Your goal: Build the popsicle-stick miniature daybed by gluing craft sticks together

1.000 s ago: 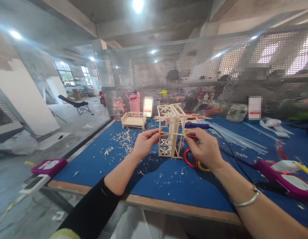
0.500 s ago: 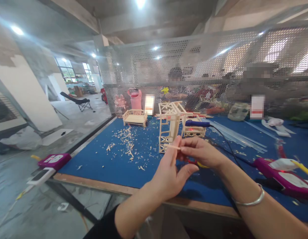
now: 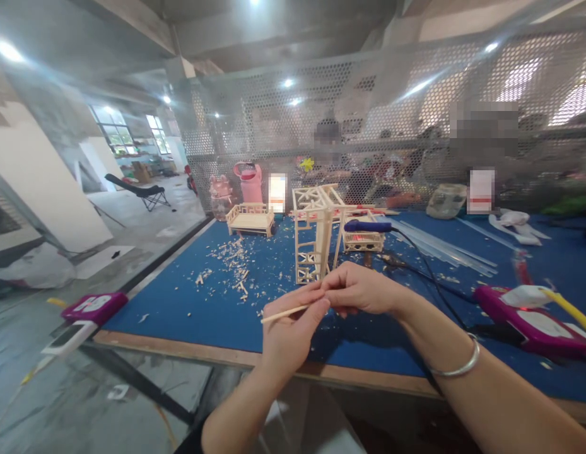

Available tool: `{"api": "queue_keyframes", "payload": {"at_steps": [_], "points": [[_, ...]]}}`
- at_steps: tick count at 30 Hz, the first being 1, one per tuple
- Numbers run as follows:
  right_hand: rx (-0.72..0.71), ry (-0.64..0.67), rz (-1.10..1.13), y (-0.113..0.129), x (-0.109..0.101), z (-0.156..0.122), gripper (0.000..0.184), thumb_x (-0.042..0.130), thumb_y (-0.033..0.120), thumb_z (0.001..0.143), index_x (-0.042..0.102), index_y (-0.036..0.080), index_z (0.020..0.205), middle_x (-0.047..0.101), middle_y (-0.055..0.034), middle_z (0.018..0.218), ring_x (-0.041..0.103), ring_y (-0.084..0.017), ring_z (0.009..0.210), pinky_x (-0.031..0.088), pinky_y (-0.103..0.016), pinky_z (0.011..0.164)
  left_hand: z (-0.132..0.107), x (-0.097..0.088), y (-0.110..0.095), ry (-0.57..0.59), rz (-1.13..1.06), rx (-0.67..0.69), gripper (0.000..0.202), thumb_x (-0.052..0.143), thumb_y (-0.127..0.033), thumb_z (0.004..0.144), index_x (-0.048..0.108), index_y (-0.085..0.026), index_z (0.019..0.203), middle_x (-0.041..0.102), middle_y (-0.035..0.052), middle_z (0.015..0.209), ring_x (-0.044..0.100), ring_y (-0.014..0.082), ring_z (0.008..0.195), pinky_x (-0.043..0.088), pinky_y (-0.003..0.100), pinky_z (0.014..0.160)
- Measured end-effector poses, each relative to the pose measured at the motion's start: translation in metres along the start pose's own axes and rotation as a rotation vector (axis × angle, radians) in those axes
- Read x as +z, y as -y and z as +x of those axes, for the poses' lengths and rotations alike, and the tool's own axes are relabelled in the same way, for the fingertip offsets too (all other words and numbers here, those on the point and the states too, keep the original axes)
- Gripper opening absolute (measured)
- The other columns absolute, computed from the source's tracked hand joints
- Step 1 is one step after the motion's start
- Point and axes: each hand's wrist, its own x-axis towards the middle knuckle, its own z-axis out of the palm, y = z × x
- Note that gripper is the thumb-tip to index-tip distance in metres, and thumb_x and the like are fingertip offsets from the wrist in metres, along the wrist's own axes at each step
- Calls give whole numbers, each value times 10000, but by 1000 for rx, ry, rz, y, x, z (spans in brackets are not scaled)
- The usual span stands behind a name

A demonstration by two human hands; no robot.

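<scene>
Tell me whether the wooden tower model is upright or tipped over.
Upright: the tower model stands on its base on the blue mat, legs vertical.

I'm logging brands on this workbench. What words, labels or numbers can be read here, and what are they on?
No text can be read.
Purple case at far left: white print, too blurred.
Plain white label beside the pink bottle: pixelated, unreadable.
Red-banded white label farther right: pixelated, unreadable.
Wooden stick in the left hand and right hand: unmarked.
</scene>
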Motion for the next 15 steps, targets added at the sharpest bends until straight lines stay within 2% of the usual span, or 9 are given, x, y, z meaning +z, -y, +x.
{"api": "queue_keyframes", "payload": {"at_steps": [3, 5, 7, 9, 11, 12, 13, 15], "points": [[15, -19, 44, -1, 3, 1, 314, 641, 449, 692, 623, 136, 690, 514, 56, 449, 417, -43, 386, 315, -176, 398, -1, 4, -2, -78, -185, -227, 214, 720, -360, 639, 715, -155, 701, 728, 83, 770, 679, 186, 674, 560, 272, 590], [25, -27, 64, -3, 1, 0, 313, 649, 451, 689, 624, 140, 714, 517, 58, 445, 412, -42, 377, 314, -175, 391, 6, -3, -4, -150, -291, -299, 277, 742, -401, 596, 684, -145, 684, 711, 63, 685, 660, 161, 613, 540, 244, 547], [16, -59, 71, -4, -5, -3, 315, 665, 455, 680, 607, 145, 669, 512, 56, 435, 408, -39, 373, 310, -174, 386, 20, -23, -7, -296, -357, -269, 320, 737, -436, 581, 653, -149, 694, 673, 25, 604, 629, 130, 562, 523, 227, 544], [-8, -103, 95, -6, -15, -8, 332, 682, 467, 669, 593, 148, 638, 518, 48, 440, 415, -40, 380, 313, -176, 388, 39, -52, -9, -485, -332, -187, 375, 653, -513, 636, 634, -154, 745, 644, 15, 595, 616, 129, 567, 522, 246, 570], [-58, -140, 155, -8, -23, -13, 358, 686, 497, 662, 589, 153, 639, 531, 39, 453, 433, -46, 392, 325, -181, 396, 58, -84, -10, -529, -75, -168, 473, 522, -555, 725, 640, -133, 902, 671, 79, 720, 648, 196, 698, 537, 334, 652], [-90, -153, 191, -8, -26, -15, 370, 683, 512, 661, 587, 155, 644, 540, 35, 462, 444, -49, 401, 332, -183, 403, 65, -97, -10, -465, 129, -169, 479, 554, -486, 726, 617, -123, 1034, 682, 121, 869, 649, 241, 844, 528, 386, 745], [-124, -161, 223, -8, -27, -15, 378, 680, 524, 662, 585, 158, 646, 551, 31, 477, 454, -52, 413, 340, -185, 410, 70, -107, -10, -440, 363, -146, 551, 618, -385, 689, 552, -125, 1170, 654, 153, 1037, 603, 283, 1007, 490, 432, 850], [-173, -161, 263, -7, -26, -14, 387, 675, 535, 665, 580, 161, 644, 581, 19, 524, 477, -54, 446, 358, -184, 428, 73, -114, -10, -428, 732, -41, 724, 664, -267, 641, 432, -112, 1308, 453, 197, 1347, 366, 341, 1285, 329, 500, 1034]]}}
